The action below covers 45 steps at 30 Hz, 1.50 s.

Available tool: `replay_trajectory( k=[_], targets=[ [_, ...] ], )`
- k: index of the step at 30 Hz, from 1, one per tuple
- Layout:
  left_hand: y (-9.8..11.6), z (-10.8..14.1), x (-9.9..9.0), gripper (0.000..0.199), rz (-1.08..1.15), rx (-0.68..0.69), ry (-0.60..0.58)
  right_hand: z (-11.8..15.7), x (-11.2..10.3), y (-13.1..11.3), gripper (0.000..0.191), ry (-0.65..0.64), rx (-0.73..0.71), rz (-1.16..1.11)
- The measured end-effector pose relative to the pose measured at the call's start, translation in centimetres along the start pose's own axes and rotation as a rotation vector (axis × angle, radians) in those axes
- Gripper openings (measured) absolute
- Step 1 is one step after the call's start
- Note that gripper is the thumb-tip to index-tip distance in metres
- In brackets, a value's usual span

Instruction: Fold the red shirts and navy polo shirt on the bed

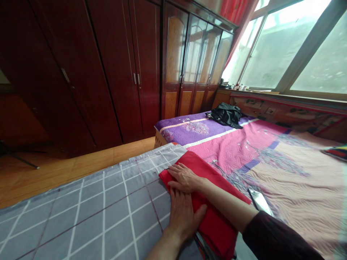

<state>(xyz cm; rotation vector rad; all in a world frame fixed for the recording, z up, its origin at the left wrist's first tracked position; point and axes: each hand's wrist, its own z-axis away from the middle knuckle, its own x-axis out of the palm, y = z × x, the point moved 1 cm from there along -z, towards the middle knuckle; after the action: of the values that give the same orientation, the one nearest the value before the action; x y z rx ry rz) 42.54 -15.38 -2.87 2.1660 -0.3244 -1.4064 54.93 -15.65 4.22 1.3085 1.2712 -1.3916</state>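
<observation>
A folded red cloth [214, 213] lies on the bed, partly over the grey checked sheet [108, 209]. My right hand [184, 177] rests flat on its far left part, fingers stretched toward the left edge. Just nearer to me, my left hand [183, 211] lies along the same edge with its thumb apart, its fingertips touching the right hand. Neither hand grips the cloth. Beneath its near end some darker fabric peeks out, mostly hidden by my left wrist and the cloth. What kind of garment or cover the red cloth is, I cannot tell.
A phone [260, 202] lies right of the cloth on the pink and purple patterned bedspread [230, 144]. Farther back is a heap of black clothing [226, 115]. Dark red wardrobes [108, 72] line the left and back, with a window [276, 47] at right.
</observation>
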Motion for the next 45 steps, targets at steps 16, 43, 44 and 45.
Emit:
replay_trajectory(
  k=[16, 43, 44, 45],
  targets=[
    [-0.1, 0.2, -0.1, 0.087, -0.090, -0.018, -0.007, -3.8, 1.6, 6.7, 0.062, 0.023, 0.477, 0.110],
    [1.4, 0.6, -1.9, 0.091, 0.054, -0.015, 0.098, 20.8, 6.0, 6.7, 0.067, 0.413, 0.726, 0.279],
    [1.7, 0.8, -2.2, 0.087, 0.065, 0.030, 0.101, 20.6, 6.0, 5.5, 0.071, 0.468, 0.722, 0.285],
    [2.1, 0.9, -2.4, 0.083, 0.080, 0.066, 0.091, 20.3, 6.0, 4.3, 0.071, 0.494, 0.684, 0.270]
  ],
)
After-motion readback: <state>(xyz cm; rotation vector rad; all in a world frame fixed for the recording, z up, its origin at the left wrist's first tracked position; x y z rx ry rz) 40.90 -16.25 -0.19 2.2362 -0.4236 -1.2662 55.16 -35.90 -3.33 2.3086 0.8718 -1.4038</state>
